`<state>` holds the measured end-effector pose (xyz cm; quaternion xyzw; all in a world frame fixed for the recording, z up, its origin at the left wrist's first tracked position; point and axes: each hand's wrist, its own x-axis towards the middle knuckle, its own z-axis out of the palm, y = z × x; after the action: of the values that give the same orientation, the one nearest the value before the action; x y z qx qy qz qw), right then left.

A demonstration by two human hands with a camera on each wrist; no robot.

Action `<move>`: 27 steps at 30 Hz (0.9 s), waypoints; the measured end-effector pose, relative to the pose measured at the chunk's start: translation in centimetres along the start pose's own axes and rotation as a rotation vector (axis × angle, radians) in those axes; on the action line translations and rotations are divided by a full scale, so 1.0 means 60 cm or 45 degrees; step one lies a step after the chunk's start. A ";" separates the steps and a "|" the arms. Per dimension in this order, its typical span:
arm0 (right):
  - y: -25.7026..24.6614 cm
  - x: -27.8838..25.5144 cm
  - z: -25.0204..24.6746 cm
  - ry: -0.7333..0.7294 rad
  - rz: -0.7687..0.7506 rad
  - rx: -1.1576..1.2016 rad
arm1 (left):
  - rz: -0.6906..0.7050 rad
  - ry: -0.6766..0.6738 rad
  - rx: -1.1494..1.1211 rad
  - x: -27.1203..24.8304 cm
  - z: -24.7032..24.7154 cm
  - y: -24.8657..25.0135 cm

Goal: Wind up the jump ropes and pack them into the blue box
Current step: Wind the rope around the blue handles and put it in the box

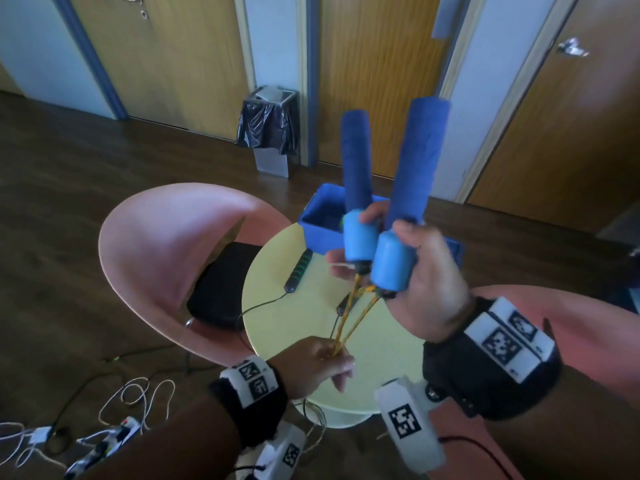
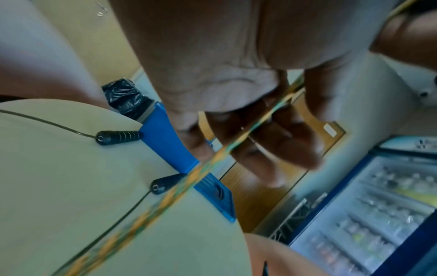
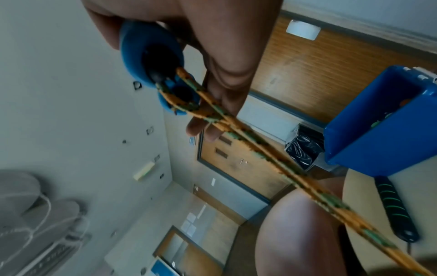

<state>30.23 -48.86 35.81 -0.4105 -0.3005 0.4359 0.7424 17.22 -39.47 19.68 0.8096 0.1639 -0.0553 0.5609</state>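
My right hand (image 1: 398, 233) grips the two blue foam handles (image 1: 391, 258) of a jump rope, side by side and pointing up, above the round yellow table (image 1: 284, 327). Their orange-and-green rope (image 1: 349, 320) runs doubled down to my left hand (image 1: 334, 355), which pinches the strands; the rope (image 2: 212, 160) crosses its fingers (image 2: 272, 140). The handle ends (image 3: 146, 56) and rope (image 3: 260, 149) also show from the right wrist. The blue box (image 1: 318, 216) stands at the table's far edge, open. A black jump rope's green-ringed handles (image 1: 298, 270) (image 1: 344, 306) lie on the table.
Pink shell chairs stand left (image 1: 166, 258) and right (image 1: 588, 323) of the table; the left one has a black cushion (image 1: 221, 285). A bin with a black bag (image 1: 268, 126) stands by the doors. Cables and a power strip (image 1: 104, 441) lie on the floor. A drinks fridge (image 2: 366, 214) stands nearby.
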 end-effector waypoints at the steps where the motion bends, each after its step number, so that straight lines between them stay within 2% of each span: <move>1: -0.018 -0.001 -0.006 0.034 -0.025 0.063 | -0.050 0.020 0.041 0.000 0.002 -0.011; 6: -0.110 -0.017 -0.062 0.208 -0.218 0.209 | -0.468 0.229 0.233 -0.044 -0.033 -0.157; 8: -0.131 -0.021 -0.088 0.199 -0.259 0.173 | -0.626 0.354 0.312 -0.086 -0.055 -0.204; 11: -0.125 -0.020 -0.110 0.128 -0.188 0.126 | -0.758 0.605 0.227 -0.142 -0.083 -0.213; 13: -0.099 -0.016 -0.109 0.086 -0.104 0.117 | -0.744 0.700 0.207 -0.159 -0.101 -0.194; 15: -0.060 -0.010 -0.095 0.031 -0.009 0.106 | -0.644 0.767 0.117 -0.159 -0.109 -0.156; 20: 0.045 0.003 -0.029 -0.234 0.303 0.014 | -0.181 0.673 0.150 -0.122 -0.101 -0.028; 22: 0.067 0.005 -0.006 -0.301 0.398 -0.011 | -0.070 0.676 0.178 -0.109 -0.095 0.013; 25: 0.075 0.007 0.003 -0.333 0.446 0.009 | -0.037 0.681 0.127 -0.105 -0.094 0.034; 27: 0.071 0.010 -0.005 -0.320 0.431 0.035 | -0.052 0.560 0.142 -0.117 -0.095 0.022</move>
<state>29.01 -47.24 31.98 -0.3874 -0.3115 0.6063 0.6207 10.51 -36.02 24.83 0.8285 0.2952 0.1022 0.4648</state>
